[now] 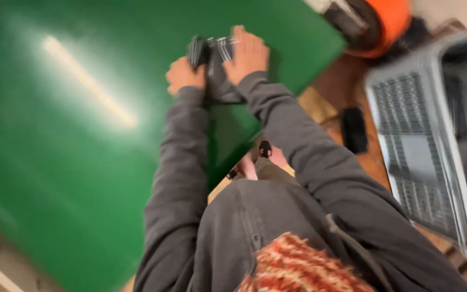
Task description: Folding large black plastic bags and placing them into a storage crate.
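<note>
Smooth glossy green table. On it a dark grey cloth bundle w/ black ribbed part. Left hand & right hand both grip it, fingers curled. Blurry.

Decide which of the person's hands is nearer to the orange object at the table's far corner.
Right. The right hand rests on the dark gadget on the green table, on the side toward the orange object. The left hand holds the gadget's opposite side, farther away.

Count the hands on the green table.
2: the left hand grips a dark folded item at its left side; the right hand presses on its right. The picture is blurred; none seem hidden.
</note>
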